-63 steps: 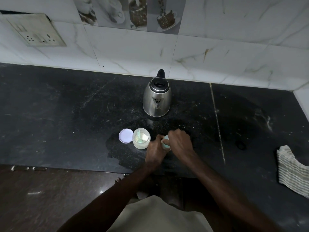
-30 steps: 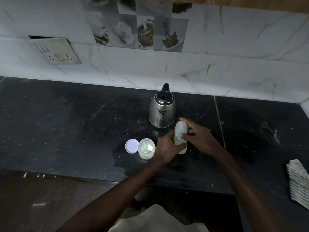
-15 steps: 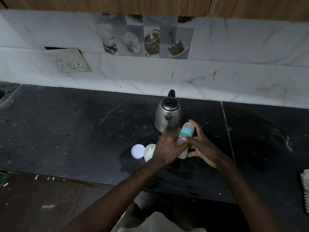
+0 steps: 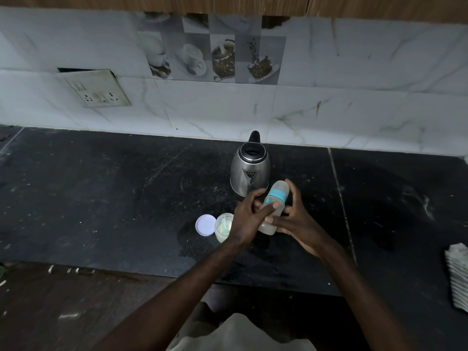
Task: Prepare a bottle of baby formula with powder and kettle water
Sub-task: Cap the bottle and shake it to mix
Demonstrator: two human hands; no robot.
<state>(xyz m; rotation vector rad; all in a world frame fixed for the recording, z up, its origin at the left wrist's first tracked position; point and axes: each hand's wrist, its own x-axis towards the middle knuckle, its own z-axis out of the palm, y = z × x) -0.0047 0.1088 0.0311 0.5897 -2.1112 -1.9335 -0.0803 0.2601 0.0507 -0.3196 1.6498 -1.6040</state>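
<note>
A baby bottle (image 4: pixel 276 198) with a teal collar and clear cap is tilted to the right above the black counter, pale liquid in its base. My left hand (image 4: pixel 247 219) and my right hand (image 4: pixel 296 219) press it between palms and fingers from either side. Just behind stands a steel kettle (image 4: pixel 250 168), lid closed, spout facing me. Left of my hands sits an open powder jar (image 4: pixel 223 226) with a scoop inside, partly hidden by my left wrist. Its white lid (image 4: pixel 205 225) lies flat beside it.
A folded striped cloth (image 4: pixel 458 277) lies at the right edge of the black counter (image 4: pixel 101 198). A socket plate (image 4: pixel 97 88) is on the tiled wall at the back left. The counter's front edge runs just below my forearms.
The bottle was lifted off the counter and tipped to the right between both hands. My head has risen, so more of the wall and cabinets shows.
</note>
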